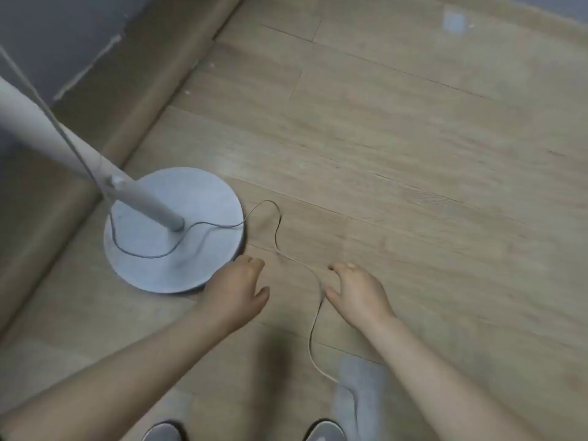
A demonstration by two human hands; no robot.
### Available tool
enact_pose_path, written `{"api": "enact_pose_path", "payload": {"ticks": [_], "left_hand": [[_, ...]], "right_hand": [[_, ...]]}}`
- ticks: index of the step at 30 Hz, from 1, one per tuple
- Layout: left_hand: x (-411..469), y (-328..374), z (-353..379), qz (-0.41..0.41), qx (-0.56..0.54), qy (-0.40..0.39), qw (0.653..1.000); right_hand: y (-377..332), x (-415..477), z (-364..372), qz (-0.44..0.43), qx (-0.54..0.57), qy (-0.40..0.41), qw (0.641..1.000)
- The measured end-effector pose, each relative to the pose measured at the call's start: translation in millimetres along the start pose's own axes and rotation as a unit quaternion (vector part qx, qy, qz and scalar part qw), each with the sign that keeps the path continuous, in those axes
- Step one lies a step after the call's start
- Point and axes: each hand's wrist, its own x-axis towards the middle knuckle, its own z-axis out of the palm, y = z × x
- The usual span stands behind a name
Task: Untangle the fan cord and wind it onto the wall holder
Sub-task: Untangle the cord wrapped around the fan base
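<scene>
Two hands are seen, fingers loosely spread, nothing gripped: left hand (237, 288) beside the fan base (191, 198), right hand (356, 291) nearer the fan cord (311, 338), which is laid on the floor (413, 154) between them, running toward the near edge.

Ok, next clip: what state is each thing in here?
fan base: standing flat on the floor.
fan cord: slack, looped across the base and along the floor, not wound.
left hand: lowered by the base rim, fingers loosely curled, holding nothing.
right hand: lowered beside the cord, not gripping it.
wall holder: not in view.
</scene>
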Motion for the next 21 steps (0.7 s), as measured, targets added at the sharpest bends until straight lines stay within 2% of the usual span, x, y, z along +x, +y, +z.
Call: {"api": "enact_pose_path", "payload": {"ticks": [7,12,15,18,21], "left_hand": [[67.0,-43.0,98.1,0.043,-0.027,0.005,0.999],[59.4,-53.8,109.6,0.046,-0.039,0.001,0.998],[45.7,-56.8,108.8,0.038,-0.047,0.011,0.998],[39.0,-62.1,117.4,0.046,-0.039,-0.003,0.998],[33.7,-60.3,128.5,0.036,-0.091,-0.045,0.994]], "right_hand": [[35.2,62.8,100.2,0.021,0.038,0.038,0.998],[44.8,68.4,114.3,0.037,0.071,0.019,0.997],[42.3,65.5,122.7,0.071,0.119,-0.007,0.990],[40.7,67.7,129.1,0.064,0.180,-0.040,0.981],[35.3,68.4,115.2,0.038,0.305,-0.011,0.952]]}}
